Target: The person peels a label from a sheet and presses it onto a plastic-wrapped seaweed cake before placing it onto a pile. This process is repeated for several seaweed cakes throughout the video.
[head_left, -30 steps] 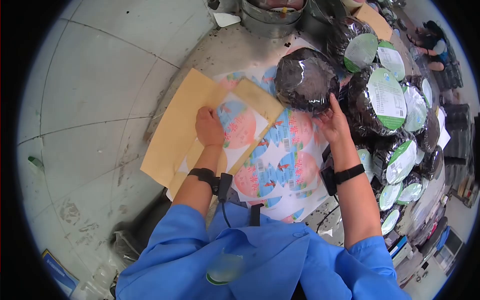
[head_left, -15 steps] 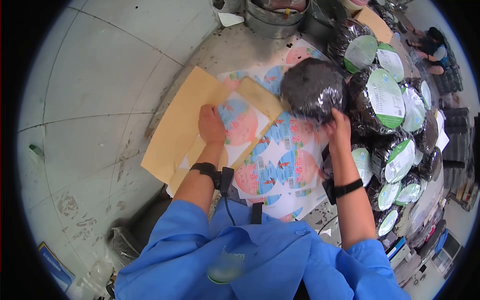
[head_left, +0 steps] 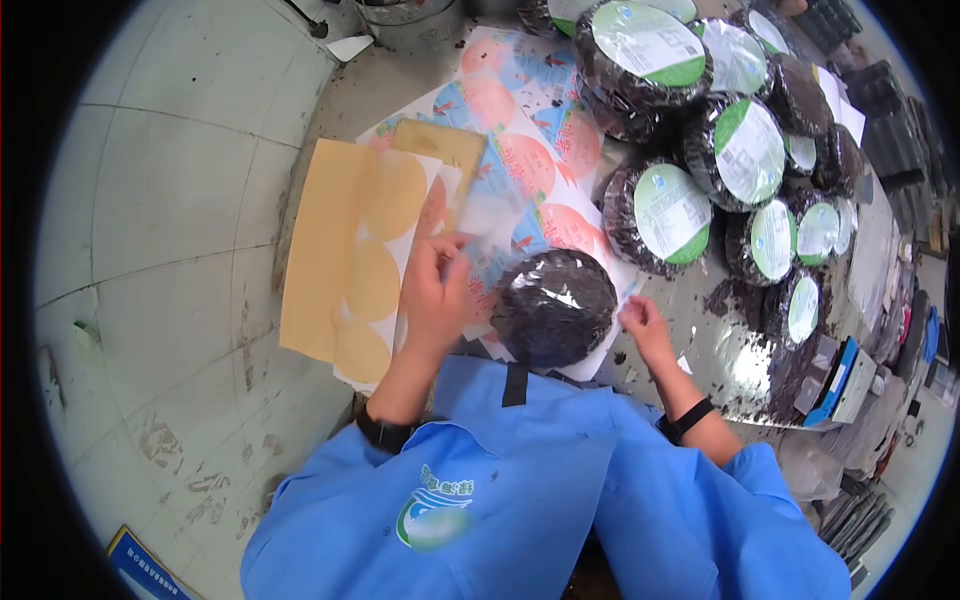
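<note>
A dark round cake in shiny clear wrap lies on printed label sheets in front of me. My left hand is left of it, thumb and fingers pinched on a pale label that is smeared by motion. Under that hand is a sheet with yellow backing, showing bare round spots. My right hand is close to the cake's right edge, fingers curled together. Whether they touch the wrap or hold anything small, I cannot make out.
Wrapped dark cakes with green-and-white labels are piled to the right. Dark crumbs are scattered on the table beside a blue-edged box. A metal bucket stands at the back. Tiled floor lies to the left.
The wrapped cake has come nearer to me, and my right hand is now at its edge. My left hand has lifted a label from the sheet. The view has shifted.
</note>
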Demonstrator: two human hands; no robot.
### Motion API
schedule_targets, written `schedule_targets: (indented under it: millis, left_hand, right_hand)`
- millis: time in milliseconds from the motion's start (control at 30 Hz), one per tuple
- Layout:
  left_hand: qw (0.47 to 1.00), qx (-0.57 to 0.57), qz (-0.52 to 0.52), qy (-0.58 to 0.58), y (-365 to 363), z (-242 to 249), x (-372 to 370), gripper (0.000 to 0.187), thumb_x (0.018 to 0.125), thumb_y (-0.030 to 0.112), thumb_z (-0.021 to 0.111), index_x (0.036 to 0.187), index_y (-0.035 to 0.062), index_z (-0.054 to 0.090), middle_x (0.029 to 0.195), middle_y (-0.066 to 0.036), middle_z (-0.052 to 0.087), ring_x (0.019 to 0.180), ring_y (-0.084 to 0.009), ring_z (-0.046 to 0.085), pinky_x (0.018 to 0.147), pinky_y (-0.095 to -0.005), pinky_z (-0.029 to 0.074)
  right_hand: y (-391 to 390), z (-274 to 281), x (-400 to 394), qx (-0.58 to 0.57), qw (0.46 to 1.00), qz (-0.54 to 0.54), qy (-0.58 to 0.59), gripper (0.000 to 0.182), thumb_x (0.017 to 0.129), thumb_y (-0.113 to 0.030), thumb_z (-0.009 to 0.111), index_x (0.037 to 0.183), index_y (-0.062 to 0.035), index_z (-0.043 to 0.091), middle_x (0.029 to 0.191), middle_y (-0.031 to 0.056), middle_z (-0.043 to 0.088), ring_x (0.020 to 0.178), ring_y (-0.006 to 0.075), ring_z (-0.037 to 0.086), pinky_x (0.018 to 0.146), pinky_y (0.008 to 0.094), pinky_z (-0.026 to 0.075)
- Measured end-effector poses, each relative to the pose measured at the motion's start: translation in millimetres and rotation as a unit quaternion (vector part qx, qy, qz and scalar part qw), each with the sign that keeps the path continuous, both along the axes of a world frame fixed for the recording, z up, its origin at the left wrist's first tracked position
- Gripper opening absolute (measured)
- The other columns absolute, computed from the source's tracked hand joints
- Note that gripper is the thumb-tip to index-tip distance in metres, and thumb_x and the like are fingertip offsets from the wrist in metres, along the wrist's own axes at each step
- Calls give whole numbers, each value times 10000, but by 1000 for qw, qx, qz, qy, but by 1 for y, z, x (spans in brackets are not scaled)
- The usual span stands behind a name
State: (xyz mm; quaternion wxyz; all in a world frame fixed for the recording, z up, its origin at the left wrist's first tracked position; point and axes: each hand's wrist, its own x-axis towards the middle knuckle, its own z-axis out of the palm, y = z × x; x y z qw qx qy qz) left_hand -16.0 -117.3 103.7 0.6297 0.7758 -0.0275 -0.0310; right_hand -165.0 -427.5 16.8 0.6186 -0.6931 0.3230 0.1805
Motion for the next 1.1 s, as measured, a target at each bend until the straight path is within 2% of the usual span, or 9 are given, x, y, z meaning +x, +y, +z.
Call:
schedule_targets:
  millis: [167,233,367,500,667,800,867,967,1100]
  left_hand:
    - [951,-228,-108,180,-28,50,-52,69,906,59,513,887,55,447,1105,-119,577,965,-126,530,844,-280,423]
    - [923,-264,-146,240,-34,46,-60,68,912,48,501,886,58,438,1128,-123,566,962,-118,520,859,-273,414]
    - [942,-197,-60,265,-43,-2,-73,100,859,14,548,877,49,457,1098,-132,563,970,-167,530,857,-308,419]
    - [982,188,-14,-28,-49,-27,-64,158,759,37,634,816,36,486,1116,-165,533,1023,-305,502,897,-395,378]
    - [958,276,6,-72,-45,-53,-64,174,744,57,656,807,36,495,1179,-187,490,1087,-354,457,951,-441,325]
    - [960,279,20,-24,-33,-64,-64,436,752,151,696,1103,16,474,1252,-218,434,1165,-370,423,1004,-432,324]
    - [968,243,-53,38,-21,-87,-68,879,716,249,759,1390,-2,254,1330,-226,388,1239,-346,386,1040,-399,320]
    - [978,120,-131,113,-12,-95,-68,935,690,266,778,1401,-7,238,1355,-206,376,1258,-308,379,1053,-383,302]
    - [966,62,-193,158,7,-94,-65,910,666,252,798,1370,-19,289,1325,-180,421,1226,-306,423,1022,-387,346]
  right_hand:
    - [34,112,32,160,977,73,-119,485,829,-219,638,1234,-4,481,1160,87,553,1043,148,524,852,293,447]
    - [43,123,34,207,966,152,7,483,790,-157,693,1207,-6,504,931,39,625,803,104,578,711,222,460]
    - [45,100,31,121,981,146,45,434,768,-101,711,1130,23,504,770,41,648,608,89,564,526,226,430]
    - [49,75,43,-9,988,153,-14,355,768,-103,711,1017,28,494,758,95,655,559,88,556,473,241,421]
    - [57,64,57,-230,937,264,-22,487,659,-287,783,946,-37,479,741,155,627,734,339,622,660,399,475]
    - [53,78,65,-278,911,299,55,593,655,-314,787,1073,-16,492,897,196,633,845,328,626,731,384,489]
    - [39,38,50,-188,951,246,22,832,632,-317,809,1269,30,403,1143,218,564,1049,302,575,889,362,460]
    - [42,3,38,57,978,181,-91,1025,605,-289,834,1373,75,261,1311,205,442,1197,273,468,1008,353,381]
    - [45,30,56,40,987,146,-56,1027,604,-243,840,1391,47,247,1316,193,439,1206,257,454,1012,342,370]
